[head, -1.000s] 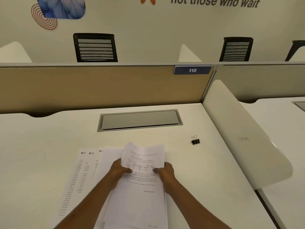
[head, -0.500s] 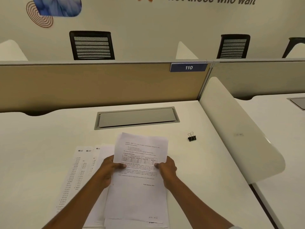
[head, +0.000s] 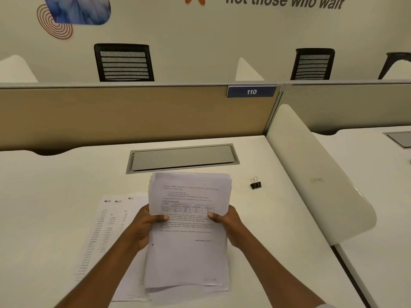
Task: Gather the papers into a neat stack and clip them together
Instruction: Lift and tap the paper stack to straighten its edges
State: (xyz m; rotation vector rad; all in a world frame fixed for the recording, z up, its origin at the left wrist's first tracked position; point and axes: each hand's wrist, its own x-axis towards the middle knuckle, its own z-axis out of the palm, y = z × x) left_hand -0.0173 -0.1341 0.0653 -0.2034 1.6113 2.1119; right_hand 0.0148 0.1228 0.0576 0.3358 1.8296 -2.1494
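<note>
A sheaf of printed papers [head: 189,247] is held up off the white desk [head: 55,196], its top edges fanned unevenly. My left hand [head: 144,225] grips its left side with the thumb on the front page. My right hand [head: 229,221] grips the right side the same way. Several more printed sheets [head: 104,232] lie flat on the desk to the left, partly under my left arm. A black binder clip [head: 255,184] stands on the desk to the right of the sheaf, apart from both hands.
A grey cable hatch [head: 182,157] is set into the desk behind the papers. A tan partition [head: 111,114] closes the back. A white curved divider [head: 311,174] bounds the right side.
Both hands have lifted the sheaf higher and more upright, and more sheets now show fanned behind the front page. The clip and the flat sheets have not moved.
</note>
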